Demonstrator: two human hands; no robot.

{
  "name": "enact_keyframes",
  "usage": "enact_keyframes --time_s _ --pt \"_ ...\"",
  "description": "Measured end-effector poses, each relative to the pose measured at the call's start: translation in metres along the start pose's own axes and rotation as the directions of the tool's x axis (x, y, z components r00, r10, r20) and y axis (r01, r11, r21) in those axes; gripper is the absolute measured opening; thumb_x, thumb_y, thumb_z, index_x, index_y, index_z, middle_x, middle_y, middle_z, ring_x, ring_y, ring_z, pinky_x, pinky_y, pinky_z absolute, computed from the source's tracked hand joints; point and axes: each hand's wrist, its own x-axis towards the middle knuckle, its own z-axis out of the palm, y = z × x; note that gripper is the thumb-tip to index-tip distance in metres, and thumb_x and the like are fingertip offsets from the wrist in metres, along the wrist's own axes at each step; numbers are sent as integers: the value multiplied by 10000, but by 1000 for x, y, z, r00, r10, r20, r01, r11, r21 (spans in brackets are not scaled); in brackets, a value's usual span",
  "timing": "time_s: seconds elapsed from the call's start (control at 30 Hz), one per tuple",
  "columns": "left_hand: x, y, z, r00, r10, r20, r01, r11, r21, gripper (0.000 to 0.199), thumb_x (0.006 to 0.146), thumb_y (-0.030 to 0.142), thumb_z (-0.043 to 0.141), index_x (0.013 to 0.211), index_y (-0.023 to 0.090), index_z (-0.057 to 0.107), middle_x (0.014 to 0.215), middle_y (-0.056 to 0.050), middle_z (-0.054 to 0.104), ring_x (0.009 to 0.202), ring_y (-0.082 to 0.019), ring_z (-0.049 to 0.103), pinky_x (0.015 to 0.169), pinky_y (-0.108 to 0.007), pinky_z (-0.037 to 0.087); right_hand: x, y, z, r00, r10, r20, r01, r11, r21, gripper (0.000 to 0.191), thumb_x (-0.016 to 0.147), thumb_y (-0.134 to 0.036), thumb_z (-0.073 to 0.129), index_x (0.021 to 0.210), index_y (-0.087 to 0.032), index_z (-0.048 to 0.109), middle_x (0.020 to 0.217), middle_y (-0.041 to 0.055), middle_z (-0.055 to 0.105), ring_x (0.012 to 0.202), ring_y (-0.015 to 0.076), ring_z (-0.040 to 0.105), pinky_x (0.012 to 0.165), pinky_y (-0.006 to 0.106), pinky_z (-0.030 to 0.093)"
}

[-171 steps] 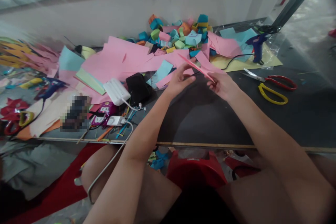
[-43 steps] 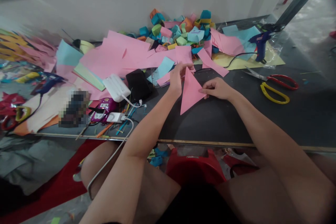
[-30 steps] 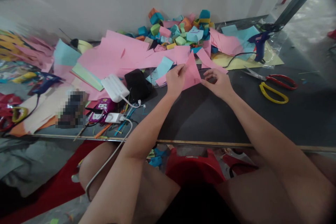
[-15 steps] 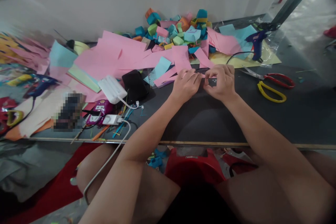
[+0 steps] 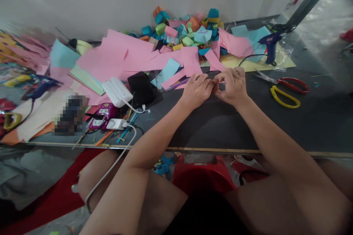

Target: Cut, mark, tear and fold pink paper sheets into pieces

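My left hand (image 5: pixel 197 90) and my right hand (image 5: pixel 232 86) meet fingertip to fingertip just above the dark table (image 5: pixel 220 125). Both are closed, with fingers bent around a small strip of pink paper that they almost wholly hide. Beyond them lie a cut pink paper piece (image 5: pixel 191 61) and a light blue piece (image 5: pixel 170 69). A purple strip (image 5: pixel 178 83) lies close to my left hand. To the right rest scissors (image 5: pixel 285 90) with one red and one yellow handle, blades partly apart, touched by neither hand.
Folded paper pieces in several colours (image 5: pixel 183 31) are heaped by the wall. Large pink sheets (image 5: pixel 110 57) spread leftward. A blue glue gun (image 5: pixel 271 47) stands back right, another (image 5: pixel 42 87) left. A white power bank (image 5: pixel 117 91), black pouch (image 5: pixel 141 89) and purple power strip (image 5: pixel 103 116) sit left.
My fingertips have drawn closer together, and the pink strip that showed between them is now mostly covered. The view has shifted slightly; the things on the table stay put.
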Motion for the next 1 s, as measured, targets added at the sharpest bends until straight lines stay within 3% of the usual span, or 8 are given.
enact_keyframes --time_s 0.37,0.53,0.8,1.0 --pt "1 -9 -4 1000 6 -6 -5 1000 12 323 1094 301 462 1063 217 772 1028 -118 785 1180 -278 700 1042 -463 503 1 6 -9 997 78 20 -78 997 -20 136 860 -260 608 975 -263 535 881 2 697 935 253 688 1119 503 378" --pt "2 -11 -5 998 31 52 -34 998 56 360 1106 272 421 1093 207 775 1050 -131 791 1184 -287 700 1037 -473 500 2 9 -10 996 83 34 -82 996 -15 132 859 -256 594 986 -256 555 886 3 705 956 257 695 1133 522 368" --pt "4 -17 -8 999 0 44 -1 1000 22 342 1088 280 439 1082 223 776 1037 -121 793 1149 -285 696 1044 -495 500 -1 24 -9 994 108 25 -107 994 -20 330 823 -227 609 1152 -247 633 884 19 714 969 300 701 1150 601 348" --pt "4 -27 -11 998 -66 -18 65 996 -54 296 1076 311 481 1043 243 767 1038 -105 787 1181 -279 695 1112 -498 481 -1 31 -22 984 173 -51 -175 983 -55 192 878 -228 599 1065 -248 642 911 74 732 946 302 680 1113 592 390"
